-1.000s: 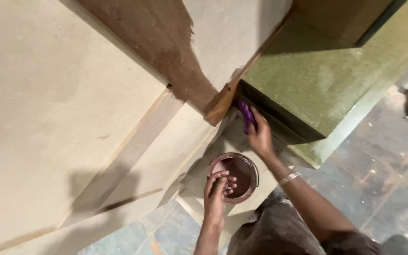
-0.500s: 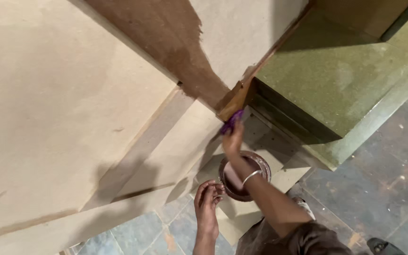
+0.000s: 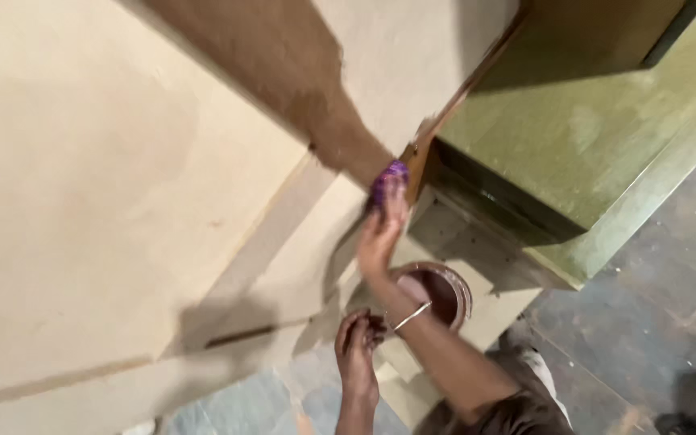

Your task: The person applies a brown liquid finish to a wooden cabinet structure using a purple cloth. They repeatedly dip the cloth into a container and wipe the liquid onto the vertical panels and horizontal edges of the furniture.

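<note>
Raised higher, right hand (image 3: 380, 234) presses crumpled purple cloth (image 3: 387, 179) against board (image 3: 122, 161).

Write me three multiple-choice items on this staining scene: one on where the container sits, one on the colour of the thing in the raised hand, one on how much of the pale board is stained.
1. Where is the round container of brown liquid?
A. On the green cabinet
B. On the floor below the right forearm
C. In the left hand

2. What colour is the wad that the right hand presses to the board?
A. Purple
B. White
C. Yellow

3. What state is the board in?
A. Wholly stained
B. Bare all over
C. Stained in one brown band, the rest pale

Answers: 1 B, the container stands low on a pale sheet under the arm with the bangle, apart from the green cabinet. 2 A, the wad at the fingertips is purple. 3 C, a brown band runs down to the wad while wide pale areas lie either side. The left hand is empty.
</note>
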